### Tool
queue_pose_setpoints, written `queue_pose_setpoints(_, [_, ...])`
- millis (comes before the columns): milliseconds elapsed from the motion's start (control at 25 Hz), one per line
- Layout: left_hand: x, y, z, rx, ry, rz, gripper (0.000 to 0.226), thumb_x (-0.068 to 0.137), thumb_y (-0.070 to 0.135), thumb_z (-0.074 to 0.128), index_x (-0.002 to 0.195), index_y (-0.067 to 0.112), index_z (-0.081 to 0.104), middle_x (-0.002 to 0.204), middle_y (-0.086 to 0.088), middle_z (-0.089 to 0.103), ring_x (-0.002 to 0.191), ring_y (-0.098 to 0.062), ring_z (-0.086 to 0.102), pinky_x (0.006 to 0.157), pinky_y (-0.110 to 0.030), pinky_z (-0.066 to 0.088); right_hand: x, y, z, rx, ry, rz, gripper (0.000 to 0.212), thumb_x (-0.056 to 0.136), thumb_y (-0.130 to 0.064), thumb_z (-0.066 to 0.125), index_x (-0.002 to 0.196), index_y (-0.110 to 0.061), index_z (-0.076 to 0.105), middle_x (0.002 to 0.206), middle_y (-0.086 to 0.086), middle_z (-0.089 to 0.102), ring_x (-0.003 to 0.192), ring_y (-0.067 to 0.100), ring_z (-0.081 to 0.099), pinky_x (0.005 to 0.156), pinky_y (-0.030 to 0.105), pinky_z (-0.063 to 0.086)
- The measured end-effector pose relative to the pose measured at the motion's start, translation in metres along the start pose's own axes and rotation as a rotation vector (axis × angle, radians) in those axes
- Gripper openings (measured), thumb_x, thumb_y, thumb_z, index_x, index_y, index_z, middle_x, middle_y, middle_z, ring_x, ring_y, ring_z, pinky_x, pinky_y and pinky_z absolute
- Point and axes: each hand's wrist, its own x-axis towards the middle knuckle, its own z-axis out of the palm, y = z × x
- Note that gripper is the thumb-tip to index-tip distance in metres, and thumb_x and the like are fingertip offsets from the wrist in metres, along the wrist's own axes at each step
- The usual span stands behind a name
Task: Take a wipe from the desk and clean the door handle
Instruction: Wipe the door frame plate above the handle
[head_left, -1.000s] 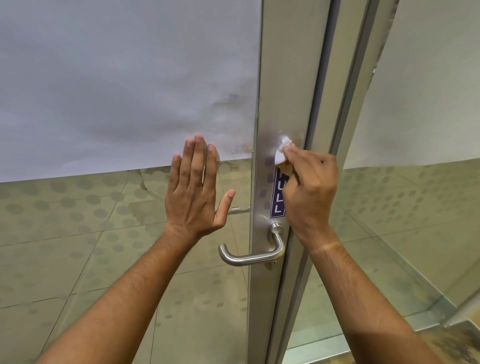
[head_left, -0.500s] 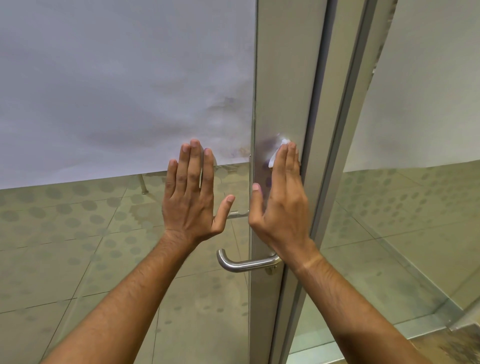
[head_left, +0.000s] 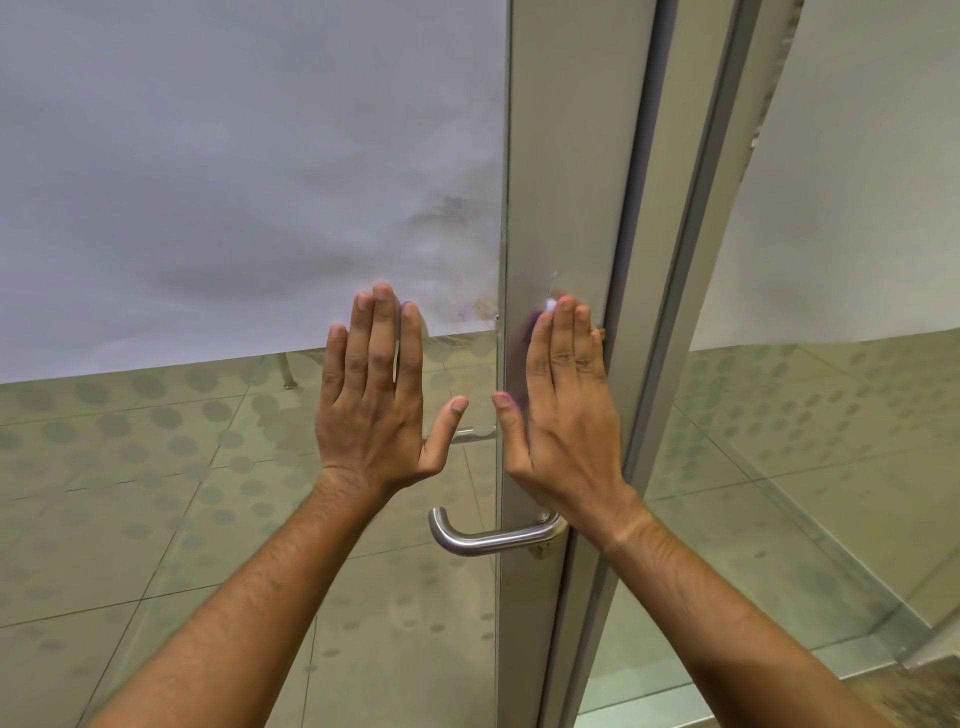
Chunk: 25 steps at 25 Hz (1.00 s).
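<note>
A brushed-steel lever door handle sticks out to the left from the aluminium door stile. My right hand lies flat on the stile just above the handle and presses a white wipe against the metal. Only a small corner of the wipe shows past my fingertips. My left hand rests flat on the glass panel left of the stile, fingers spread, holding nothing. Neither hand touches the handle.
White film covers the upper part of the glass. Through the lower glass I see a tiled floor with dotted decals. The fixed door frame and a second glass panel stand to the right.
My right hand went from pinching the bunched wipe on the stile to lying flat over it, hiding the blue label. My left hand stayed on the glass.
</note>
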Motion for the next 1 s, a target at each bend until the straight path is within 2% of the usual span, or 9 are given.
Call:
queue_pose_setpoints(120, [0.000,0.000,0.001,0.007,-0.002,-0.002,0.099,0.092,0.059,0.047,0.160,0.004,0.000,0.163,-0.023,0.005,0.155,-0.029,-0.008,0.126,-0.046,0.000,0.003,0.004,0.001,0.030,-0.004,-0.024,0.076,0.099,-0.041,0.038,0.150,0.009,0.013,0.160,0.024,0.004,0.151,0.036,0.001,0.123,0.049,0.010])
queue_pose_setpoints(280, [0.000,0.000,0.001,0.016,0.008,-0.001,0.099,0.092,0.059,0.047,0.160,0.004,0.001,0.164,-0.022,0.004,0.156,-0.029,-0.008,0.126,-0.046,0.000,-0.018,0.008,-0.002,0.021,-0.097,-0.075,0.078,0.096,-0.038,0.045,0.149,0.009,0.012,0.160,0.027,0.006,0.150,0.038,0.004,0.121,0.052,0.015])
queue_pose_setpoints(440, [0.000,0.001,0.001,0.020,0.008,-0.002,0.100,0.092,0.059,0.048,0.159,0.004,0.000,0.163,-0.022,0.004,0.155,-0.029,-0.009,0.126,-0.046,0.000,0.009,0.003,-0.002,0.072,0.006,-0.003,0.078,0.097,-0.039,0.042,0.150,0.010,0.012,0.160,0.027,0.005,0.150,0.038,0.002,0.123,0.050,0.010])
queue_pose_setpoints(600, [0.000,0.000,0.001,0.022,0.015,0.001,0.099,0.092,0.058,0.049,0.159,0.003,0.001,0.163,-0.022,0.004,0.155,-0.029,-0.008,0.126,-0.046,0.000,-0.007,0.007,-0.004,0.044,-0.067,-0.089,0.079,0.095,-0.036,0.047,0.149,0.011,0.014,0.159,0.029,0.009,0.150,0.039,0.005,0.122,0.053,0.014])
queue_pose_setpoints(800, [0.001,0.001,0.001,0.019,0.014,0.000,0.098,0.092,0.058,0.048,0.159,0.003,0.002,0.163,-0.022,0.005,0.155,-0.029,-0.008,0.126,-0.046,0.000,0.008,-0.003,-0.003,0.125,0.039,0.112,0.078,0.096,-0.033,0.046,0.151,0.009,0.009,0.160,0.025,0.001,0.151,0.036,-0.001,0.123,0.047,0.007])
queue_pose_setpoints(920, [0.001,0.000,0.001,0.022,0.013,-0.003,0.098,0.093,0.058,0.047,0.159,0.003,0.000,0.163,-0.022,0.005,0.155,-0.029,-0.009,0.126,-0.046,0.000,-0.004,0.000,-0.005,0.102,-0.029,-0.012,0.077,0.095,-0.033,0.048,0.149,0.010,0.013,0.160,0.027,0.007,0.150,0.037,0.002,0.123,0.050,0.011])
queue_pose_setpoints(1000, [0.001,0.000,0.001,0.019,0.016,-0.002,0.098,0.093,0.058,0.047,0.159,0.004,0.000,0.163,-0.022,0.005,0.155,-0.029,-0.009,0.126,-0.046,0.000,-0.009,0.005,-0.007,0.087,-0.049,-0.005,0.077,0.095,-0.033,0.047,0.150,0.009,0.013,0.160,0.027,0.007,0.151,0.036,0.003,0.123,0.048,0.011])
